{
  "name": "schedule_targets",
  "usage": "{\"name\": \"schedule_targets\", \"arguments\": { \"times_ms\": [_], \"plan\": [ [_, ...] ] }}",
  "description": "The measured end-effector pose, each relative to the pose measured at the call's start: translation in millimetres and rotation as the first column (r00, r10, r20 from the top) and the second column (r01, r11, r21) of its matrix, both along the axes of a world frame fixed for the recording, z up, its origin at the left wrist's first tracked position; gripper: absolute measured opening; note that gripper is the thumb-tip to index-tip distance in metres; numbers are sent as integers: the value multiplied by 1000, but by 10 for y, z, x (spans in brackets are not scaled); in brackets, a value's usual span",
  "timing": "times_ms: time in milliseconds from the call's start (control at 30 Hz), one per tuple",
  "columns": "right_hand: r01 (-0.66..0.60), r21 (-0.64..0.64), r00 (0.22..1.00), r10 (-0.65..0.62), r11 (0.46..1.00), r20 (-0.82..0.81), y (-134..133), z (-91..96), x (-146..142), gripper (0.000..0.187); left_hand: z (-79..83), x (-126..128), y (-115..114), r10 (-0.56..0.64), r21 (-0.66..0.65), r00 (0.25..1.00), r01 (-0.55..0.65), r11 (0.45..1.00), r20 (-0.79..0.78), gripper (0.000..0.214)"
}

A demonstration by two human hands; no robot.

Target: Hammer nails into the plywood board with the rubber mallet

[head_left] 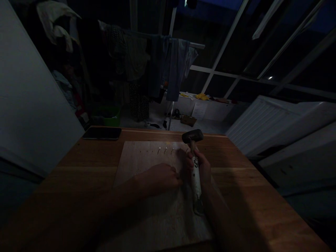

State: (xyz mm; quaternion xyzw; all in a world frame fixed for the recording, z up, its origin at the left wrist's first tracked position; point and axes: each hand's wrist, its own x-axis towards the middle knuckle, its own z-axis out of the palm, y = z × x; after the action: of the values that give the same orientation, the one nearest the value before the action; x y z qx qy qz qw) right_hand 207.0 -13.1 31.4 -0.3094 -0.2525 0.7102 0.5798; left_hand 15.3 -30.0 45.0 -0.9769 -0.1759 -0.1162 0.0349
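Note:
A pale plywood board lies on a wooden table. Several small nails stand in a row near the board's far edge. My right hand is closed round the pale handle of a hammer, whose dark head is raised just above the board's far right part. My left hand rests on the board next to the hammer hand, fingers curled and pinched close to the board. What they pinch is too dark and small to see.
A dark phone lies at the table's far left edge. Beyond the table, clothes hang on a drying rack. A white radiator stands at right and a white panel at left. The room is very dim.

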Motion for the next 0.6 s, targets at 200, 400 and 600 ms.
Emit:
{"name": "schedule_targets", "arguments": {
  "times_ms": [200, 400, 600],
  "plan": [
    [-17, -7, 996, 17, 1000, 84, -36, 42, -49, 29, 44, 73, -95, -22, 171, 998, 33, 985, -65, 13],
    [-7, -17, 991, 9, 1000, 135, -32, 58, -62, 31, 0, 57, -103, -22, 185, 1000, 22, 983, 0, 10],
    [-12, 11, 993, 10, 1000, 119, -13, 56, -70, 32, 202, -128, 39, 14, 30, 1000, -14, 999, -9, 16]
  ]
}}
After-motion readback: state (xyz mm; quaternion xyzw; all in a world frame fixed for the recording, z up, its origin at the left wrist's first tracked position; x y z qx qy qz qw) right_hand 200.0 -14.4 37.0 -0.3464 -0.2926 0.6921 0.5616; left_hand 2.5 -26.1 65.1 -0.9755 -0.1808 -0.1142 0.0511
